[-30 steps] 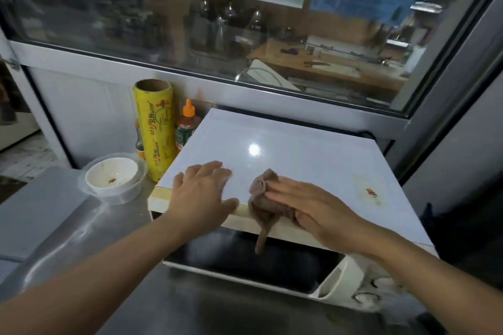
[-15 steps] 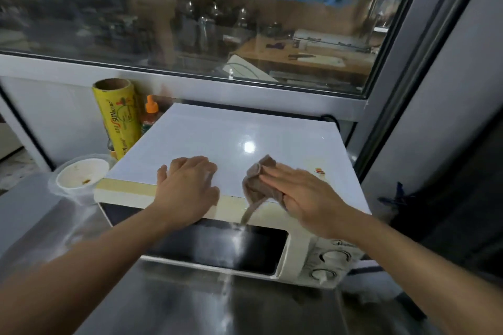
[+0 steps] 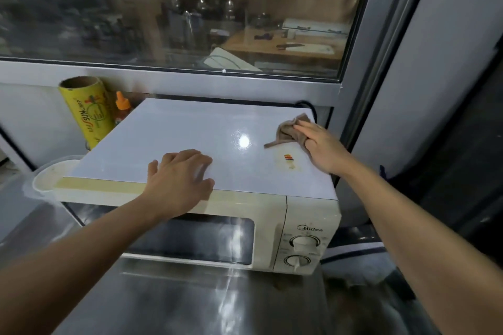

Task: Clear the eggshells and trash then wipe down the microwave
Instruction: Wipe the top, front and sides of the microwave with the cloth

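A cream microwave (image 3: 174,128) with a white top stands on the steel counter. My right hand (image 3: 321,147) presses flat on a brown cloth (image 3: 285,132) at the top's far right corner. A small stained sticker mark (image 3: 289,161) lies on the top just in front of the cloth. My left hand (image 3: 181,178) rests flat on the front edge of the microwave top, fingers spread, holding nothing.
A yellow roll of cling wrap (image 3: 87,111) and an orange-capped sauce bottle (image 3: 121,106) stand behind the microwave's left side. A used white bowl (image 3: 50,174) sits left of it. A glass window (image 3: 190,13) runs along the back. Steel counter (image 3: 163,296) lies in front.
My right hand has slid the cloth from the front middle of the top to its far right corner. The left hand has stayed on the front edge. The view has shifted.
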The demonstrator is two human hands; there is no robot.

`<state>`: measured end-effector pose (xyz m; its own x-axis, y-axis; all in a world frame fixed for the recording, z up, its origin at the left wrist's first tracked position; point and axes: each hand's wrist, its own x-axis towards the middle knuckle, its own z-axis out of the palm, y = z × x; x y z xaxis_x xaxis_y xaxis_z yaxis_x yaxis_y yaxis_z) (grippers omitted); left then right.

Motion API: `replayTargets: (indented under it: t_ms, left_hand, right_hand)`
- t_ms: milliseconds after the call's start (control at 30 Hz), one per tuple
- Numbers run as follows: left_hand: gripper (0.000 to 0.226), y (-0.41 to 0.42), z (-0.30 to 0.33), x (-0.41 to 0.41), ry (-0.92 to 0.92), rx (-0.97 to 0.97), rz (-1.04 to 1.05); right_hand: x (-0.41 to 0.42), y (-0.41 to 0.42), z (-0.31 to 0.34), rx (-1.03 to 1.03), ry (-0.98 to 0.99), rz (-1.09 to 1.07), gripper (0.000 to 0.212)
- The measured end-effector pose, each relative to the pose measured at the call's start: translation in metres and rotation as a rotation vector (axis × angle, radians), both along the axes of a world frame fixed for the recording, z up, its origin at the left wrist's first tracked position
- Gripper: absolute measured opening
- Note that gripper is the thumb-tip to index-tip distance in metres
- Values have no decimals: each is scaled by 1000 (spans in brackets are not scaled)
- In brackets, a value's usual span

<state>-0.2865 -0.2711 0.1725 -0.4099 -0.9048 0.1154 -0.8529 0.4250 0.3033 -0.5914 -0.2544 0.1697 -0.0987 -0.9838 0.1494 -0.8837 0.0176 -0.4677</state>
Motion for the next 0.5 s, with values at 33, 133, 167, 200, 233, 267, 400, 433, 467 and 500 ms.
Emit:
replayTargets:
  t_ms: [33, 133, 167, 200, 233, 267, 400, 433, 467, 500]
  left_hand:
    - [38, 2, 0, -1, -5, -16, -2]
    - [33, 7, -2, 0, 25, -65, -10]
    - [32, 9, -3, 0, 39, -76, -19]
    - [33, 12, -4, 1, 48, -85, -29]
    - [33, 14, -4, 0, 53, -93, -38]
    - [32, 16, -4, 0, 57, -101, -43]
    - [25, 28, -2, 3, 71, -143, -57]
    - [27, 31, -2, 6, 66, -156, -58]
    - [29, 33, -3, 11, 57, -169, -57]
    - [31, 33, -4, 17, 44, -178, -54]
  right_hand:
    - [4, 16, -3, -19, -23, 24, 43]
    - [21, 76, -12, -85, -85, 88, 44]
    - [27, 95, -14, -107, -89, 101, 45]
    - [34, 110, -15, -120, -78, 107, 47]
    - [40, 120, -16, -118, -53, 104, 48]
    - [43, 125, -16, -104, -22, 93, 47]
    - [42, 129, 6, 127, -297, 112, 53]
    - [36, 132, 12, 205, -436, 139, 60]
    - [30, 137, 17, 269, -478, 179, 67]
    - [26, 142, 20, 305, -364, 233, 73]
